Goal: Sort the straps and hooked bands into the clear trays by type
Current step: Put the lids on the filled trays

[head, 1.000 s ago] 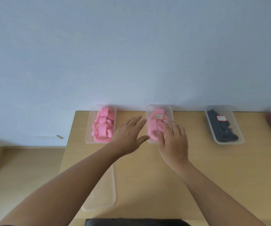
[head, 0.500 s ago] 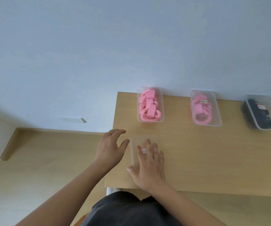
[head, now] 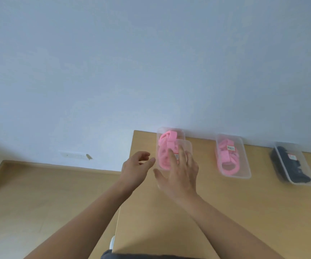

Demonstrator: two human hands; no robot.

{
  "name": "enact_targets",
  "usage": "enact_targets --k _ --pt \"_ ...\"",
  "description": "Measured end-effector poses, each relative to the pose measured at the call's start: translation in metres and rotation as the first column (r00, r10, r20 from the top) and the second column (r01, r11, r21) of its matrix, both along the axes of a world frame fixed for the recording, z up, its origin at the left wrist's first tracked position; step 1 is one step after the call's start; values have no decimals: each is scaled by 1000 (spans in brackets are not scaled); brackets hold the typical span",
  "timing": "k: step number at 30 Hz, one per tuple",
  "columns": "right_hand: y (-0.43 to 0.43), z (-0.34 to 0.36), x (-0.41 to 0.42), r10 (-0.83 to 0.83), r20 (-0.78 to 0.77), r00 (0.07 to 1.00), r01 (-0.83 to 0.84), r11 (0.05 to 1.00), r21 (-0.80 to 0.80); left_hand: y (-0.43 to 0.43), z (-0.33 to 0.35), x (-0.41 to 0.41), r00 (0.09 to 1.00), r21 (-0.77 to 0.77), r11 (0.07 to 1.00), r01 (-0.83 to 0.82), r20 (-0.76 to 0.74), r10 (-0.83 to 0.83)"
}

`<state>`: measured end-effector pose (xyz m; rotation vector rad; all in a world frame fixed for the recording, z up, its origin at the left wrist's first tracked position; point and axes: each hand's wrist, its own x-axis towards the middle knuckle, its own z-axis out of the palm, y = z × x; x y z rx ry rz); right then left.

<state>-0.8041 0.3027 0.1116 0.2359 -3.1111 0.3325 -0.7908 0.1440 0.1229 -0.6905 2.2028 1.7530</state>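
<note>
Over the leftmost tray (head: 171,128) of pink straps (head: 170,136), we log our right hand (head: 180,172), fingers spread flat on a clear lid (head: 185,146), and our left hand (head: 135,169) beside it, loosely curled, empty.

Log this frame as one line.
step: lidding | right hand: fingers flat on clear lid over leftmost pink tray | left hand: relaxed, beside tray, holds nothing | middle pink tray, black tray: untouched

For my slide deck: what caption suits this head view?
Right hand lays a clear lid over the leftmost pink-strap tray; left hand hovers open.
</note>
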Motion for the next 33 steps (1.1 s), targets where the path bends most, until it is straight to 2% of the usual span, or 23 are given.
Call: enact_targets --k 5,8,15,21,33 --pt "-9 -5 -58 21 76 997 -25 998 52 7 -1 -46 992 112 992 -50 117 37" --pt "-14 -13 -70 50 109 993 -57 996 64 16 -8 -67 987 124 988 -92 144 74" --pt "-8 -35 -65 69 51 996 -70 997 24 22 -22 -90 968 123 971 -206 168 184" --pt "3 -38 -66 112 115 987 -110 994 -25 18 -24 -97 955 227 955 -192 265 129" --pt "5 -35 -71 129 180 975 -132 991 3 24 -25 -108 962 70 990 -122 254 101"
